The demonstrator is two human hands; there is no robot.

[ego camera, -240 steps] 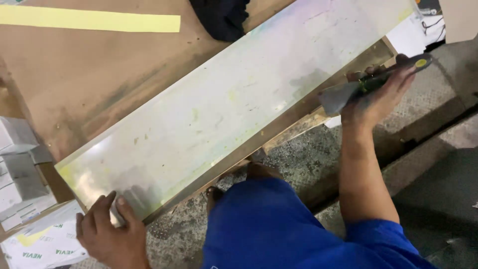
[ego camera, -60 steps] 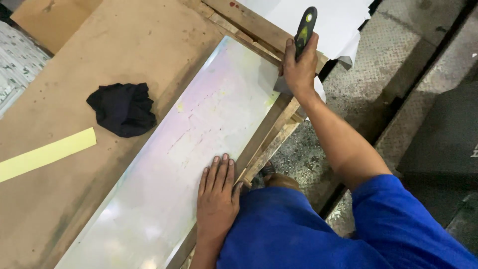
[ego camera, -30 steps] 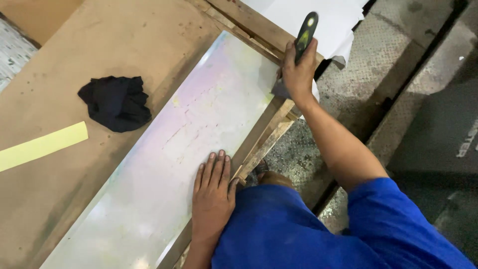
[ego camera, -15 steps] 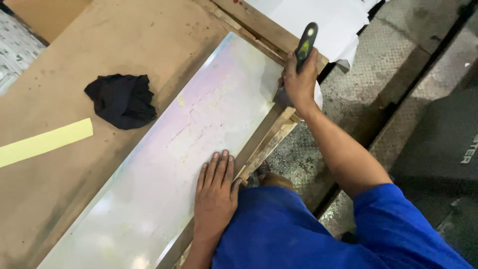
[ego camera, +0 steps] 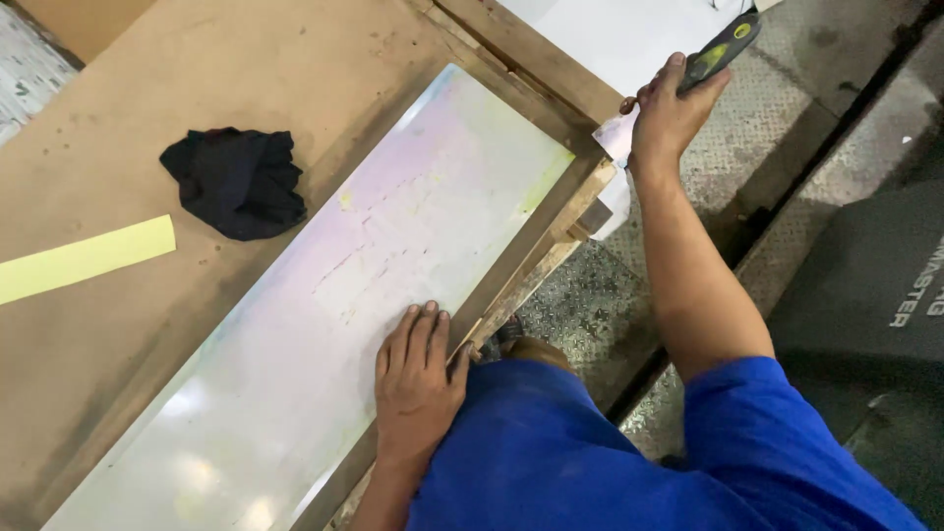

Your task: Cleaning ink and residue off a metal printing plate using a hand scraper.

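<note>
A long pale glossy panel (ego camera: 324,295) with faint pink and yellow stains lies slantwise on a brown board table (ego camera: 147,59). My left hand (ego camera: 415,376) rests flat on the panel's near edge, fingers together. My right hand (ego camera: 667,113) is lifted off the panel, past its far right corner, and grips a scraper (ego camera: 716,51) with a black and yellow-green handle. The scraper's blade is mostly hidden behind that hand.
A crumpled black cloth (ego camera: 234,181) and a yellow paper strip (ego camera: 84,260) lie on the board left of the panel. Wooden pallet slats (ego camera: 551,241) stick out under the panel's right edge. White sheets (ego camera: 619,34) lie beyond; patterned metal floor (ego camera: 590,305) is below.
My right hand has lifted the scraper off the panel's far corner and swung it out to the right. My left hand stays pressed on the near edge.
</note>
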